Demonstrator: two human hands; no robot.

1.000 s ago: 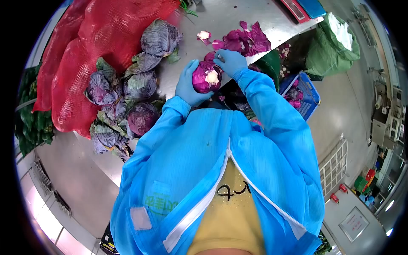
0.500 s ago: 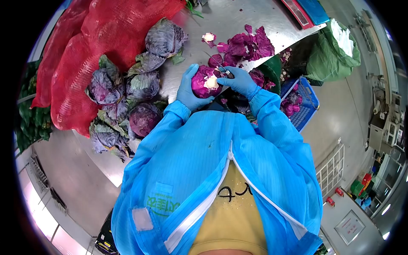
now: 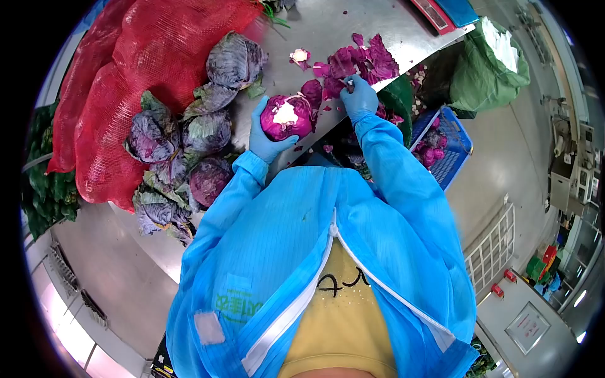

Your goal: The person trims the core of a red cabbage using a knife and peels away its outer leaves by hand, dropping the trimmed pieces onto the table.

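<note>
A peeled purple cabbage [image 3: 287,118] with a white cut base facing up rests in my left hand [image 3: 267,140], gloved in blue, whose fingers wrap its left and lower sides. To its right, my right hand [image 3: 359,97], also gloved, is closed round the dark handle of a knife; the blade can hardly be made out. Torn purple leaves [image 3: 343,63] lie just beyond my right hand. One loose leaf [image 3: 312,91] touches the cabbage's upper right side. A white-cored cut piece [image 3: 299,56] lies on the metal table [image 3: 315,25].
Untrimmed cabbages [image 3: 208,129] are heaped at the left beside red mesh sacks [image 3: 126,88]. A blue basket [image 3: 457,148] with purple pieces, a dark green bin [image 3: 397,97] and a green bag [image 3: 488,82] stand at the right. Red and blue items [image 3: 444,12] sit at the table's far edge.
My right hand came down to the cabbage with the knife, then moved away up and right. The cabbage and my left hand have shifted left, and the white cut base shows more fully.
</note>
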